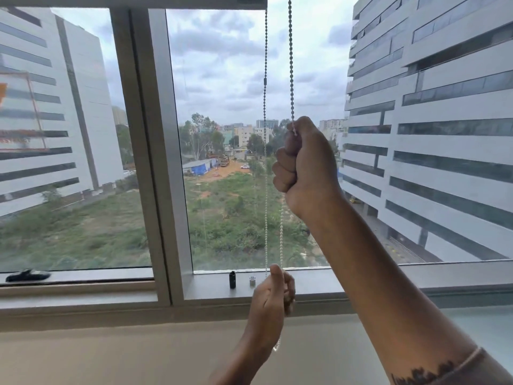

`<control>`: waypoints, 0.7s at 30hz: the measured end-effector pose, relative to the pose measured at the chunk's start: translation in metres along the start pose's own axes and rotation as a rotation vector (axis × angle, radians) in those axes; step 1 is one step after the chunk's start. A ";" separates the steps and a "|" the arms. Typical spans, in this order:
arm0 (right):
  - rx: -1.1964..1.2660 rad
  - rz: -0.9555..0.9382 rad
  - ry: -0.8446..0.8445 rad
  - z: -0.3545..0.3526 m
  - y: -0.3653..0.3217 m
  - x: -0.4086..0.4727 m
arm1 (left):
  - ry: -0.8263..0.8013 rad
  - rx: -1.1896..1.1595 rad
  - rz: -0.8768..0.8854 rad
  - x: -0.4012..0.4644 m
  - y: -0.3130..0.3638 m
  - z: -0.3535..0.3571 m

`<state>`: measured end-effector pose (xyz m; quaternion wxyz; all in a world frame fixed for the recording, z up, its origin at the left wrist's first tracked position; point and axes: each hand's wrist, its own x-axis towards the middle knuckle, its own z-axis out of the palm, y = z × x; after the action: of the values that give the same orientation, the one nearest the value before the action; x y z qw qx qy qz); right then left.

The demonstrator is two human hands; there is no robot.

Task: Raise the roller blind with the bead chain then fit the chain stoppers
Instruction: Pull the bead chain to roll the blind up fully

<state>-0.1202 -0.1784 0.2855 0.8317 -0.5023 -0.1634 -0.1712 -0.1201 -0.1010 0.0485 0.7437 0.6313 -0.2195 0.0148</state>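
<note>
Fingers of the right hand curl tight around the near strand of the bead chain, fisted high for a pull. Left hand pinches the same strand low, probably keeping it taut, while two chain stoppers wait on the sill.

Bead chain is hung in two strands over the window sill; black stopper and grey stopper are stood on it.

A: Where are the hands?
B: Right hand high on the bead chain; left hand low on it.
A: The sill?
B: Two stoppers left of the chain.
</note>
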 end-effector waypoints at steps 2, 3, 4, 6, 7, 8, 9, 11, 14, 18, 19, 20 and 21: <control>-0.003 -0.010 -0.011 0.001 0.005 -0.005 | 0.012 0.042 -0.012 0.012 0.009 -0.006; 0.000 -0.006 -0.012 0.001 0.008 -0.007 | 0.021 0.049 -0.022 0.019 0.016 -0.008; 0.004 0.001 -0.013 0.001 0.012 -0.010 | 0.030 0.049 -0.031 0.026 0.026 -0.010; 0.018 0.026 -0.012 0.000 0.019 -0.015 | 0.053 0.013 -0.038 0.041 0.051 -0.013; 0.032 0.037 -0.010 0.000 0.023 -0.018 | 0.071 -0.017 -0.028 0.048 0.065 -0.015; 0.049 0.046 -0.007 -0.001 0.027 -0.021 | 0.091 -0.043 -0.009 0.055 0.079 -0.017; 0.064 0.051 -0.002 -0.002 0.031 -0.024 | 0.107 -0.058 0.014 0.061 0.092 -0.019; 0.078 0.061 0.003 -0.005 0.039 -0.030 | 0.129 -0.067 0.064 0.071 0.119 -0.022; 0.075 0.095 0.006 -0.010 0.053 -0.040 | 0.138 -0.094 0.116 0.084 0.157 -0.022; 0.047 0.125 0.039 -0.017 0.071 -0.051 | 0.096 -0.136 0.147 0.096 0.206 -0.016; 0.043 0.129 0.050 -0.019 0.075 -0.053 | 0.077 -0.143 0.146 0.098 0.216 -0.013; 0.036 0.131 0.059 -0.021 0.078 -0.055 | 0.058 -0.149 0.138 0.099 0.225 -0.010; 0.030 0.134 0.066 -0.023 0.081 -0.057 | 0.038 -0.153 0.121 0.100 0.234 -0.006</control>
<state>-0.1322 -0.1562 0.1868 0.8537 -0.4935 -0.1045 -0.1292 -0.0981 -0.0733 0.3002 0.7914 0.5579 -0.2436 0.0548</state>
